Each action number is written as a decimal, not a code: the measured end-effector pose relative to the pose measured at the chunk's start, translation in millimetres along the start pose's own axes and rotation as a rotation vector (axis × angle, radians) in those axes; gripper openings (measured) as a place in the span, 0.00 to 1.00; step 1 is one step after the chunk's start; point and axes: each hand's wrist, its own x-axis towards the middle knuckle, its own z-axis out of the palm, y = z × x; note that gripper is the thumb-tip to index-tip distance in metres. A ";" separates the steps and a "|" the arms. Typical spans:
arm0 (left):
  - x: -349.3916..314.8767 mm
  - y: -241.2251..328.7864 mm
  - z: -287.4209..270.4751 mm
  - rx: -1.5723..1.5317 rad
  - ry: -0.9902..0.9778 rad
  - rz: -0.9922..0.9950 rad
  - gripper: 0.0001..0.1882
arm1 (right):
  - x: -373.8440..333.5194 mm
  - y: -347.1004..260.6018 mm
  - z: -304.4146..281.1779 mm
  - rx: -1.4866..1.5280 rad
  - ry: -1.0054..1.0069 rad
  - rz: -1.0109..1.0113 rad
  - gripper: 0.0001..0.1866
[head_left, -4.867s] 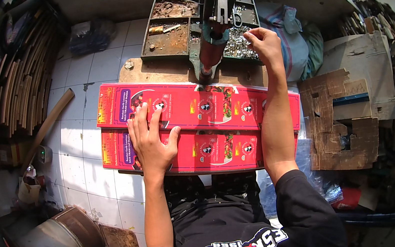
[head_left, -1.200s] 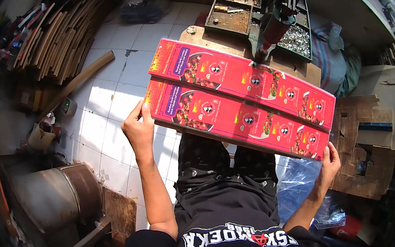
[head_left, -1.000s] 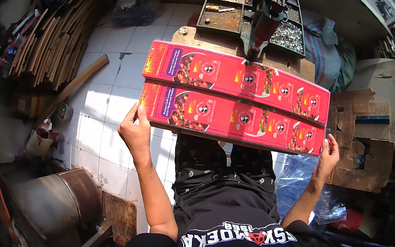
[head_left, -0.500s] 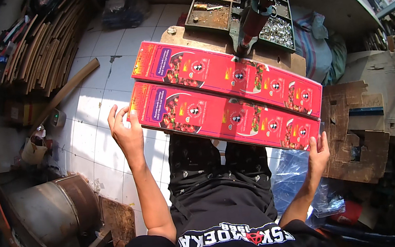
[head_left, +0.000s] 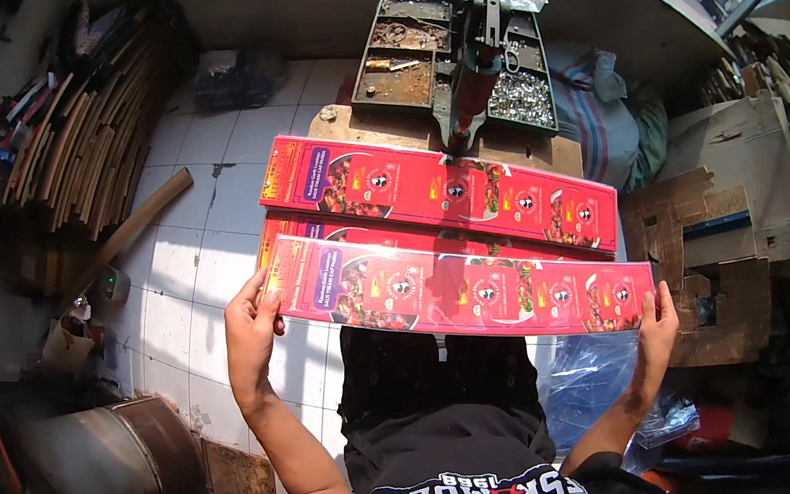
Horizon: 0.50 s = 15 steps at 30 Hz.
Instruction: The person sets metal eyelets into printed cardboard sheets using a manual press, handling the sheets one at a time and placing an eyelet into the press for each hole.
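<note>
A long, glossy red printed strip (head_left: pixel 452 290) with food pictures is held level by its two short ends. My left hand (head_left: pixel 252 323) pinches its left end, thumb on top. At the right end, my right hand (head_left: pixel 659 319) grips the corner with thumb and fingers. Just beyond and beneath it lies a matching red strip (head_left: pixel 373 234), partly covered by the held one. Farther off, another red strip or stack of strips (head_left: pixel 426 182) rests along the wooden board (head_left: pixel 362 122), close to the foot of a dark red press (head_left: pixel 474 89).
Metal trays (head_left: pixel 407 83) flank the press; the right one holds shiny small metal pieces (head_left: pixel 521 100). Stacked boards (head_left: pixel 86 129) and a cardboard tube (head_left: pixel 143 217) are at left. Cut cardboard (head_left: pixel 702 275) and clear plastic sheeting (head_left: pixel 590 376) lie at right, a drum (head_left: pixel 82 463) lower left.
The near strip has come up off the one beneath and moved toward me, held by both hands. The lower strip now shows behind it. The whole view has shifted slightly.
</note>
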 end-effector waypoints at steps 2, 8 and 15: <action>14.6 5.0 -1.7 0.041 -0.059 0.062 0.29 | 12.3 -9.3 -5.1 0.075 0.016 -0.018 0.31; 22.8 22.3 10.7 0.020 -0.030 0.530 0.49 | 35.0 -21.9 8.0 1.028 0.053 -0.273 0.31; -3.5 17.8 62.0 -0.521 -0.296 0.445 0.76 | 26.1 19.3 -0.4 1.834 -0.370 -0.358 0.29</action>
